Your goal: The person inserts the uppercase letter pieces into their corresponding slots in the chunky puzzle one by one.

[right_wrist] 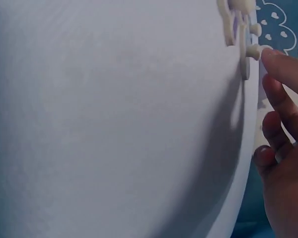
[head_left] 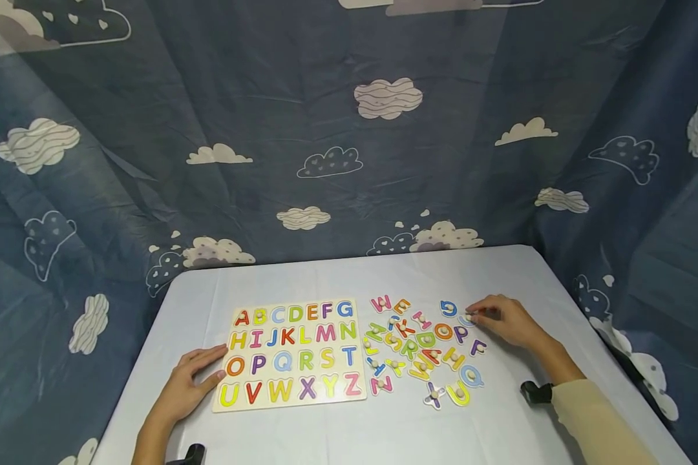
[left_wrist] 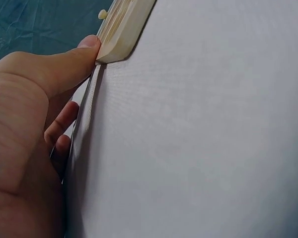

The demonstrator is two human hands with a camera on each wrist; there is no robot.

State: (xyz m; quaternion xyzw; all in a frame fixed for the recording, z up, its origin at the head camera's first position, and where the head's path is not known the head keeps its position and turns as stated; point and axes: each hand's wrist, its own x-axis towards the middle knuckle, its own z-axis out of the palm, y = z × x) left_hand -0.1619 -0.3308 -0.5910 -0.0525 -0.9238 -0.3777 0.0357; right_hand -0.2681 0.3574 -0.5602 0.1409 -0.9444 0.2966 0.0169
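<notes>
My left hand rests at the left edge of a wooden alphabet board. Its thumb touches the board's side, as the left wrist view shows. On the right, my right hand reaches over a light blue letter piece, fingers slightly bent. The right wrist view has the thumb tip just beside a knob on that piece, with a small gap between them. A blue G piece lies to its left. At the board's top left, the red A bears a knob.
Several loose knobbed letters lie right of the board, among them an orange O, a light blue Q, a yellow U and a purple X. A cloud-patterned curtain hangs behind the white table.
</notes>
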